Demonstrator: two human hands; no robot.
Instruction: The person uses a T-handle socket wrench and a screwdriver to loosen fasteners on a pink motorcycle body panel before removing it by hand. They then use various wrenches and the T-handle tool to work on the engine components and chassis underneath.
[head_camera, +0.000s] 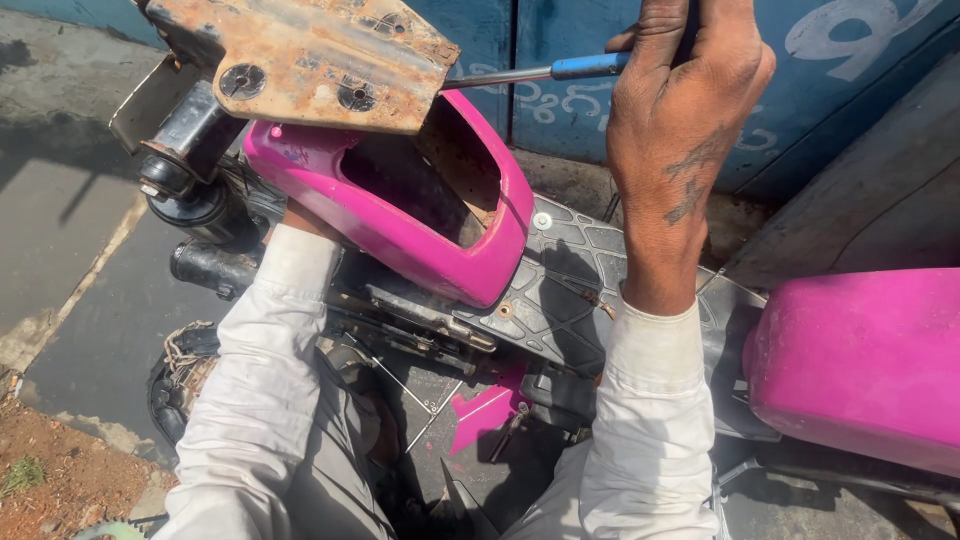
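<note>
Right hand (680, 100) is closed around a blue-handled screwdriver (540, 72). Its shaft runs horizontally leftward from the fist, tip under the rusty plate (300, 55) above the pink scooter panel (400, 215). Left hand is hidden behind the panel's left edge; grip can't be told.

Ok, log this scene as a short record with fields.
setting: outdoors, pavement by a blue wall
main object: pink scooter with black footboard
loose part: pink panel under a rusty metal bracket
right hand: grips a blue-handled screwdriver, its shaft toward the bracket
left hand: hidden behind the pink panel, only the white sleeve shows
</note>
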